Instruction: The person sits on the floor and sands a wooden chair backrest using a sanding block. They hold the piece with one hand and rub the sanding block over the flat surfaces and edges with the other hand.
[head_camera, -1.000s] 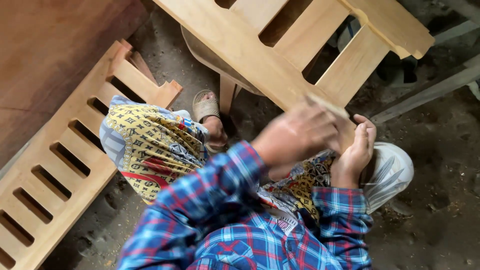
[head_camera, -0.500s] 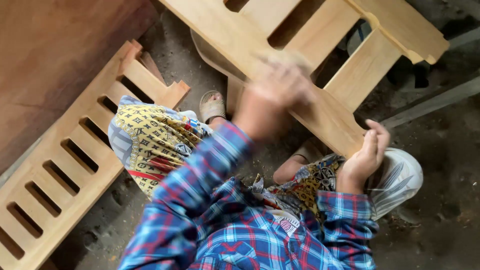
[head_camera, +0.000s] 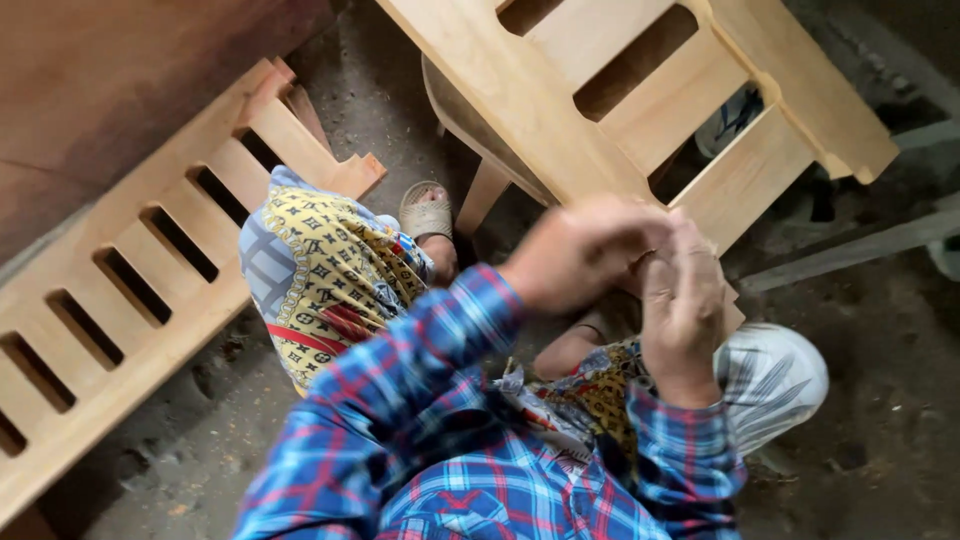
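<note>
A pale slatted wooden frame (head_camera: 640, 90) slopes across the top of the head view, its lower edge resting near my knees. My left hand (head_camera: 575, 255) is blurred and lies against the frame's lower rail, fingers curled. My right hand (head_camera: 683, 305) is right beside it at the same rail end, fingers bent toward the left hand. Whether either hand holds something small is hidden by blur. I wear a blue and red plaid shirt and yellow patterned shorts (head_camera: 325, 275).
A second slatted wooden frame (head_camera: 130, 300) lies flat on the dusty concrete floor at the left. A sandalled foot (head_camera: 428, 215) rests under the sloping frame. A white woven sack (head_camera: 775, 375) sits at the right beside my right arm.
My left hand swung up along the frame's rail, then came back down beside my right hand. The right hand shifted from the rail end toward the left hand.
</note>
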